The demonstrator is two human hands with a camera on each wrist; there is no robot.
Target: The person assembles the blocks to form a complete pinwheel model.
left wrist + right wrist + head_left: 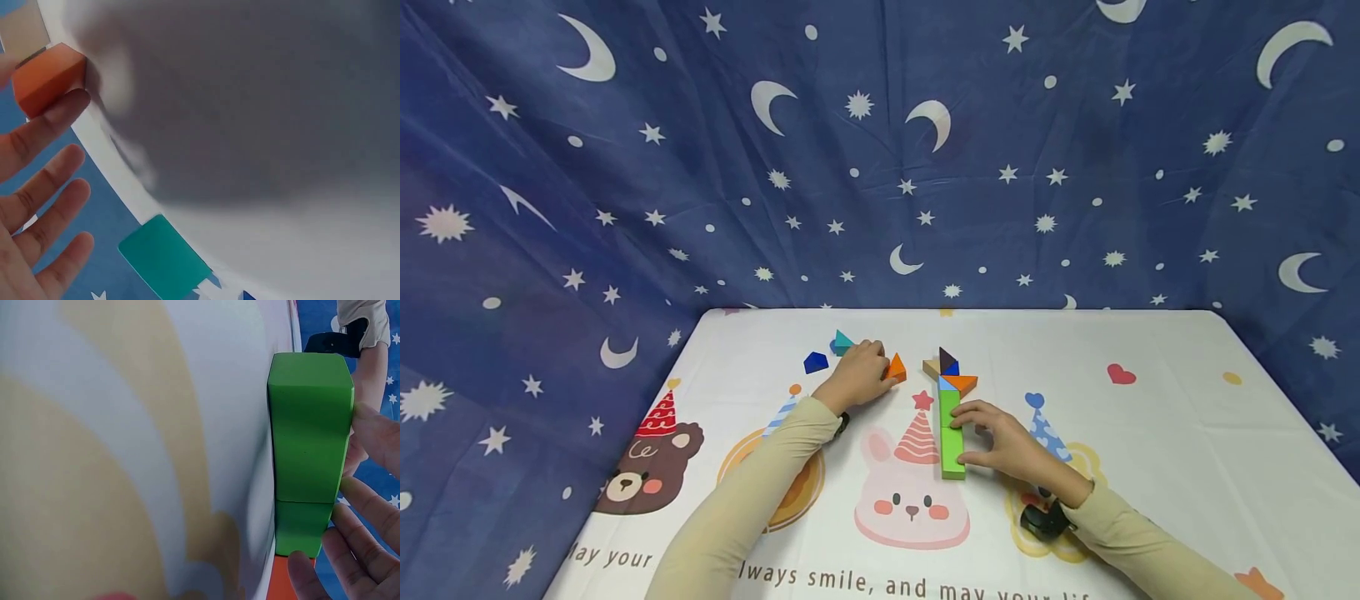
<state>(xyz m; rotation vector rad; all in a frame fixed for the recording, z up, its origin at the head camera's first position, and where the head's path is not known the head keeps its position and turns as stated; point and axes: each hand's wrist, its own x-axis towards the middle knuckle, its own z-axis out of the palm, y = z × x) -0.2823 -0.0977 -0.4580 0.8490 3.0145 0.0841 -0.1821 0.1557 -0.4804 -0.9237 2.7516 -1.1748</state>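
My left hand (pixel 859 372) pinches an orange triangular block (pixel 897 368) between thumb and index finger; the other fingers are spread apart in the left wrist view. Just right of it lies a figure of blocks touching one another: a dark triangle (pixel 947 359), a tan block (pixel 931 367), a blue block (pixel 953 368), a light blue triangle (pixel 948 384) and another orange triangle (pixel 964 383). Two green blocks (pixel 309 444) continue the figure toward me, end to end. My right hand (pixel 1003 442) rests its thumb and fingertips along their right side, fingers fairly straight.
Beyond the left hand sits a teal block (pixel 165 256), with a dark blue block (pixel 816 362) to its left. The white tablecloth (pixel 1187 467) carries printed animals and lettering. A blue curtain (pixel 880 208) with moons and stars hangs behind the table.
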